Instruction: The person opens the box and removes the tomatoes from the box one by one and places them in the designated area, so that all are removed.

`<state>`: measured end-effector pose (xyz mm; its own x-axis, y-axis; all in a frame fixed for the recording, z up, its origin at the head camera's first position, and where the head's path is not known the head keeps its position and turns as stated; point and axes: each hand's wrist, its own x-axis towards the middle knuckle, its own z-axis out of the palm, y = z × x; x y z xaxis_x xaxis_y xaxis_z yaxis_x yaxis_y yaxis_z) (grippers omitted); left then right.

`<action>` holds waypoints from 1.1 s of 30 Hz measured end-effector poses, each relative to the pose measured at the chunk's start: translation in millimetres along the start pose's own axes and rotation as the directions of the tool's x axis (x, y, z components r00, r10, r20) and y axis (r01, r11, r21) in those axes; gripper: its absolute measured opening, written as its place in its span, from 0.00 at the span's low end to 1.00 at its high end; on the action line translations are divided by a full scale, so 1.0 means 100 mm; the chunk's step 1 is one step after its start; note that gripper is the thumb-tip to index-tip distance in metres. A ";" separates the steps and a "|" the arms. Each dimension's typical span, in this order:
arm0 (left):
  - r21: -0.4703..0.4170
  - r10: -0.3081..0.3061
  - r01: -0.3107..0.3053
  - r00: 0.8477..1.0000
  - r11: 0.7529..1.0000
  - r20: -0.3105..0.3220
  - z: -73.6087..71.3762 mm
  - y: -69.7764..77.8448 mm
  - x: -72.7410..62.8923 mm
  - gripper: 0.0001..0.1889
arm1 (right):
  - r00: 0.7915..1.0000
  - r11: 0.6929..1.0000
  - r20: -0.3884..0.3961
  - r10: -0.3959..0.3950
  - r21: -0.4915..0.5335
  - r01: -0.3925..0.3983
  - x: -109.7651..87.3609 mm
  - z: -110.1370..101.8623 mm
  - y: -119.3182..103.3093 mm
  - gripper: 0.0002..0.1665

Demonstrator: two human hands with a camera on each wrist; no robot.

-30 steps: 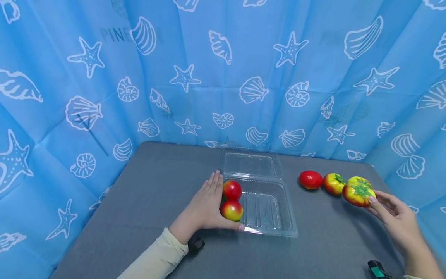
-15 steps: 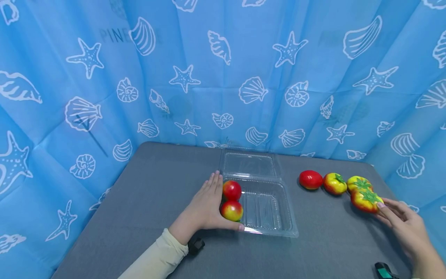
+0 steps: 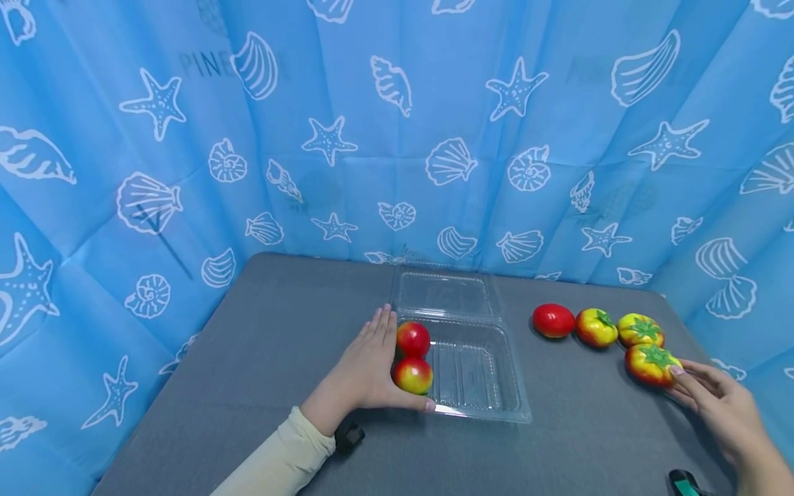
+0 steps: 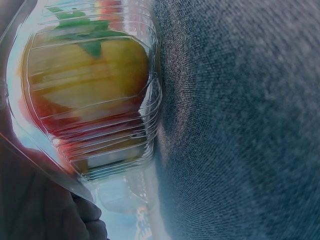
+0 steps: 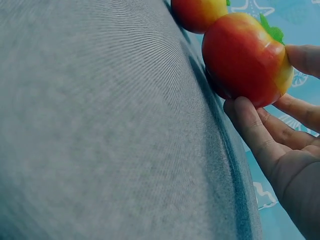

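My right hand (image 3: pixel 722 403) pinches a shiny red-and-yellow fruit (image 3: pixel 651 365) with a green leafy top, tomato- or persimmon-shaped. In the right wrist view, its thumb is near the leaves and fingertips (image 5: pixel 246 107) lie under the red side of the fruit (image 5: pixel 245 60). Straight fingers of my left hand (image 3: pixel 366 368) lie along the left side of a clear plastic clamshell box (image 3: pixel 511 372), thumb along its front edge. Two similar fruits, one mostly red (image 3: pixel 413 339) and one yellower (image 3: pixel 413 376), sit in the box's left part. The left wrist view shows a fruit (image 4: pixel 95 75) through the ribbed wall.
The box's lid (image 3: pixel 443 293) lies folded back behind it. Right of the box stand a red fruit (image 3: pixel 553 321) and two yellow-red ones, one (image 3: pixel 596 328) beside it and another (image 3: pixel 641 331) behind the held fruit. A blue shell-print curtain (image 3: pixel 397 138) surrounds the grey table (image 3: pixel 279 310).
My right hand has moved right and toward me with the fruit, lowering beside the back fruit, which shows more fully now. My left hand and the box stay put.
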<state>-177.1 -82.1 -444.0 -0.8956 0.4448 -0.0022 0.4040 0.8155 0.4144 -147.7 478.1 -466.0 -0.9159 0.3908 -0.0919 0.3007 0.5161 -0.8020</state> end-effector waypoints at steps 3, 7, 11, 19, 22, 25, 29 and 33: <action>-0.001 0.000 0.000 1.000 1.000 0.002 0.01 -0.01 0.01 0.77 | 1.000 1.000 0.008 0.021 -0.009 -0.021 0.01 0.00 0.00 0.47; -0.005 0.002 -0.002 1.000 1.000 0.007 0.01 -0.01 0.01 0.77 | 0.999 0.998 0.013 0.053 -0.023 -0.053 0.03 -0.01 0.04 0.49; -0.009 0.006 -0.006 1.000 1.000 0.004 0.00 -0.01 0.01 0.77 | 0.998 0.997 0.005 0.066 -0.038 -0.066 0.06 -0.02 0.09 0.48; -0.008 0.005 -0.005 1.000 1.000 0.006 0.01 -0.02 0.01 0.76 | 0.995 0.995 0.020 0.095 -0.044 -0.095 0.04 -0.02 0.04 0.50; -0.012 0.004 -0.004 1.000 1.000 0.007 0.01 -0.01 0.01 0.76 | 0.994 0.994 0.014 0.105 -0.042 -0.104 0.01 -0.02 -0.02 0.49; -0.018 0.003 -0.003 1.000 1.000 0.004 0.00 -0.01 0.01 0.75 | 0.993 0.992 -0.001 0.116 -0.050 -0.116 -0.01 -0.02 -0.05 0.47; -0.021 0.004 -0.004 1.000 1.000 0.001 0.00 -0.01 0.02 0.75 | 0.992 0.990 -0.028 0.126 -0.060 -0.128 -0.01 -0.01 -0.05 0.45; -0.017 0.005 -0.005 1.000 1.000 0.003 0.01 -0.01 0.02 0.75 | 0.989 0.987 -0.050 0.140 -0.070 -0.143 0.02 -0.01 0.01 0.43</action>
<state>-179.2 -81.7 -445.3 -0.8931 0.4499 -0.0031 0.4050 0.8069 0.4301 -148.6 479.8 -465.9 -0.8504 0.4966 -0.1739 0.4469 0.5072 -0.7369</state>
